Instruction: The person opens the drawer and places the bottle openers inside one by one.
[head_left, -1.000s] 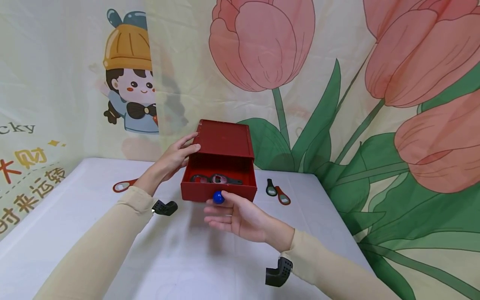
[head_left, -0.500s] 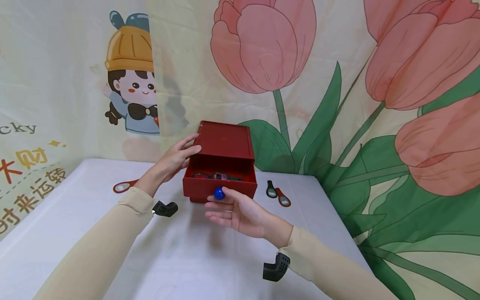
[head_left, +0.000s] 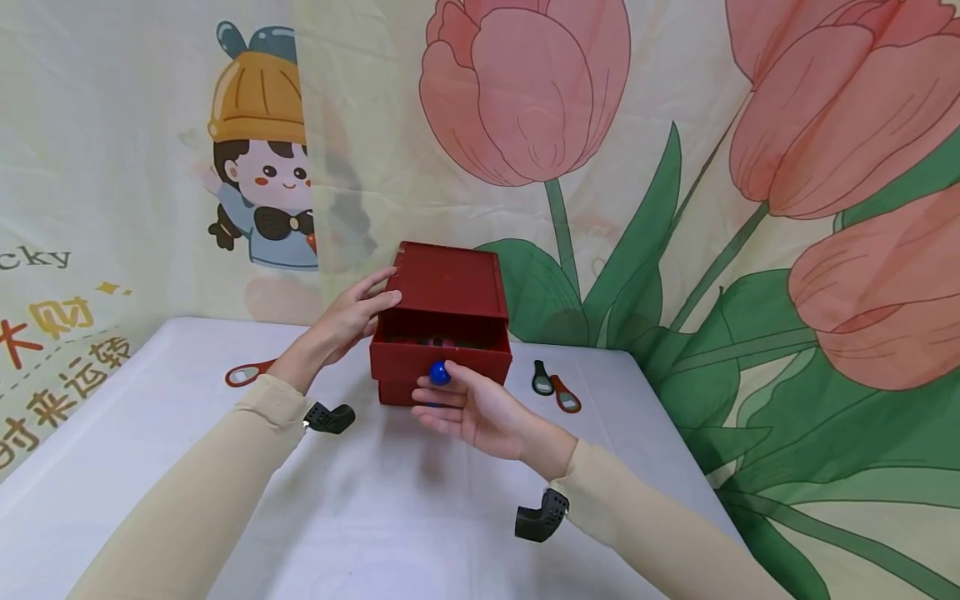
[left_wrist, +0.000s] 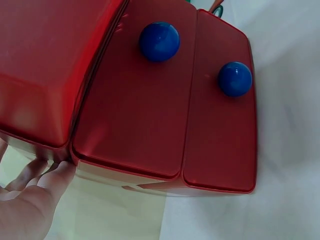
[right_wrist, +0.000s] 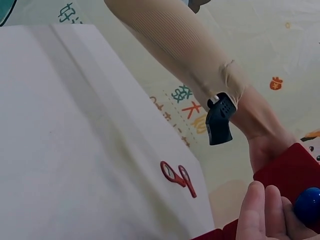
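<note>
A red box with drawers (head_left: pixel 450 279) stands on the table, its upper drawer (head_left: pixel 397 362) partly out. My right hand (head_left: pixel 487 408) pinches that drawer's blue knob (head_left: pixel 440 372) between thumb and index finger, the other fingers extended below. In the right wrist view the fingers (right_wrist: pixel 253 207) lie beside the knob (right_wrist: pixel 307 206). My left hand (head_left: pixel 341 321) rests on the box's left side, thumb over the top; the left wrist view shows its fingers (left_wrist: pixel 55 180) against the side. Inside the drawer, something dark and pink (head_left: pixel 441 342) is mostly hidden by the front panel.
To the right of the box lie a black bottle opener (head_left: pixel 542 377) and a red bottle opener (head_left: pixel 566 393). Another red one (head_left: pixel 247 372) lies left, partly behind my left wrist. A lower drawer with its own blue knob (left_wrist: pixel 235 79) sits beneath. A printed cloth (head_left: pixel 375 125) hangs behind.
My right hand has moved the upper drawer inward, away from me. The bottle openers inside, visible earlier, are now mostly covered. The left hand stays put on the box.
</note>
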